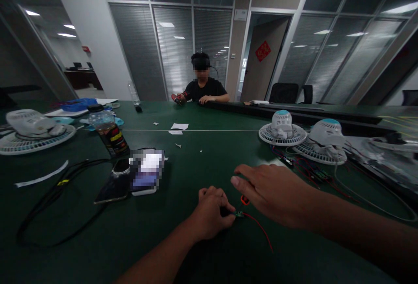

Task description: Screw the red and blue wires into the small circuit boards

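The left hand (pixel 214 212) is pinching a board (pixel 240 214) whose red wire (pixel 263 228) is trailing; the right hand (pixel 276 192), loosely spread, is hovering near an orange ring (pixel 244 201).

I can read no whole word or number from here. On the drink bottle (pixel 121 147) on the worktop (pixel 186 168), the dark label (pixel 115 137) carries yellow lettering, too blurred for me to name a brand. The red diamond-shaped sign (pixel 263 51) on the door (pixel 269 77) bears a character-like design I can't resolve. The pale plaque (pixel 241 15) beside the doorway is too small for me, and the lit phone screen (pixel 148 168) reaches me pixelated.
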Tool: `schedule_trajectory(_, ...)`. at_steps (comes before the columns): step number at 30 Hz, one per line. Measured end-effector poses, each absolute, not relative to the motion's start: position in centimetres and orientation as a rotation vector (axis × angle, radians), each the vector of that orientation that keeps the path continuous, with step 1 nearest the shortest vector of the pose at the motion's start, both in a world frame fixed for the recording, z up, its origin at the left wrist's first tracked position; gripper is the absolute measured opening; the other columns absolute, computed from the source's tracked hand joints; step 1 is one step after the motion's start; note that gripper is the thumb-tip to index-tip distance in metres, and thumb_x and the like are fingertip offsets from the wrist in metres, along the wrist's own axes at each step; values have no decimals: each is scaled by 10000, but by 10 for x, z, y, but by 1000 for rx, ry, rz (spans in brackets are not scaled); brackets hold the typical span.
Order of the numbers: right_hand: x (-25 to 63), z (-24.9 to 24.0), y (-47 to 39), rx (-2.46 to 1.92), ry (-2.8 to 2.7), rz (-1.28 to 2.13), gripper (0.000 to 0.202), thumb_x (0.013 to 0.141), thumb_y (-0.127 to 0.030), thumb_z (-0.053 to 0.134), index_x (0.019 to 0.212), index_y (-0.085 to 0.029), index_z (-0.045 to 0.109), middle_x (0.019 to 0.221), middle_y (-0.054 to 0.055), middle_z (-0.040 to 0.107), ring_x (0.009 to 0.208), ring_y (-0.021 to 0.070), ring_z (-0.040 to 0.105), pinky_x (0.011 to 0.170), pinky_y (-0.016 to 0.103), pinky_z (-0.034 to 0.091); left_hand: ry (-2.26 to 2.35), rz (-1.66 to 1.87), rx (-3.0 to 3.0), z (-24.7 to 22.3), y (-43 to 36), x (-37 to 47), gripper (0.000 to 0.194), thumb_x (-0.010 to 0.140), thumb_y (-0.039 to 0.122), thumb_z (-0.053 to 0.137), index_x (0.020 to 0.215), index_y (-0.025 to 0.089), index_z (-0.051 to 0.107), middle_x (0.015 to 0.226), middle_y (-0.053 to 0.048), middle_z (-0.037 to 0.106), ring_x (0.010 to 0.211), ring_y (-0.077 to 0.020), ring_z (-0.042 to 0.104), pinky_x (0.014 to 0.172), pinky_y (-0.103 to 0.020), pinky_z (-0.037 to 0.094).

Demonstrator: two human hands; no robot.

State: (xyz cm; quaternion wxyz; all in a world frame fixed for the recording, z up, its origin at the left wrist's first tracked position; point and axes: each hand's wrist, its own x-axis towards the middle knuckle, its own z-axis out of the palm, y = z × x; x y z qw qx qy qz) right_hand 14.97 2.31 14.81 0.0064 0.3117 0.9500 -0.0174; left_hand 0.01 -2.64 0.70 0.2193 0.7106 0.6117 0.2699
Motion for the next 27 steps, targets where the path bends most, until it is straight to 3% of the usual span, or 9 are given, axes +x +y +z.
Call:
schedule_trajectory(3, 151, 147, 25, 968, 2956, 13, 349, 895, -354, 258, 994, -200, 555, 649, 60, 642, 550, 214, 595, 462, 285, 312, 1689, 738, 1967, 8, -26, 0, 114, 679, 299, 647, 785, 271, 679, 830, 34, 571, 883, -170, 473, 807, -332, 242)
schedule_trajectory(7, 153, 146, 23, 1006, 2982, -48, 390, 842, -309, 384, 1202, -173, 445, 775, 96, 672, 666, 235, 619, 504, 298, 357, 1676, 745, 1962, 7, -26, 0, 105, 682, 297, 644, 778, 269, 676, 824, 33, 575, 875, -170, 475, 813, -336, 245)
schedule_trajectory(10, 154, 146, 22, 988, 3019, -112, 346, 847, -332, 383, 1133, -177, 502, 833, 103, 670, 708, 230, 617, 536, 307, 369, 1685, 763, 1966, 7, -25, 0, 98, 671, 290, 653, 761, 257, 672, 824, 32, 575, 878, -172, 476, 817, -337, 245)
schedule_trajectory(15, 153, 146, 25, 881, 3000, 32, 380, 907, -367, 233, 889, -202, 574, 626, 49, 629, 519, 197, 578, 434, 280, 272, 1696, 731, 1965, 8, -26, 1, 104, 679, 303, 643, 768, 265, 680, 833, 26, 569, 883, -180, 472, 811, -343, 251)
schedule_trajectory(21, 154, 146, 21, 961, 3013, -65, 345, 854, -297, 378, 1154, -159, 478, 726, 73, 663, 614, 210, 615, 476, 280, 318, 1692, 729, 1964, 7, -26, 0, 107, 685, 296, 636, 779, 273, 682, 839, 31, 574, 891, -176, 475, 839, -352, 240)
schedule_trajectory(24, 153, 146, 20, 975, 3033, -93, 275, 870, -333, 349, 979, -194, 561, 725, 53, 656, 625, 200, 607, 491, 282, 318, 1692, 731, 1963, 7, -26, 0, 105, 685, 298, 635, 776, 269, 677, 847, 26, 577, 899, -178, 475, 837, -354, 246)
schedule_trajectory(27, 152, 145, 22, 918, 3017, 53, 379, 901, -379, 255, 797, -213, 579, 613, 30, 616, 527, 184, 573, 441, 271, 250, 1688, 753, 1963, 7, -27, 0, 99, 682, 297, 640, 769, 264, 674, 845, 26, 578, 889, -176, 478, 825, -349, 256)
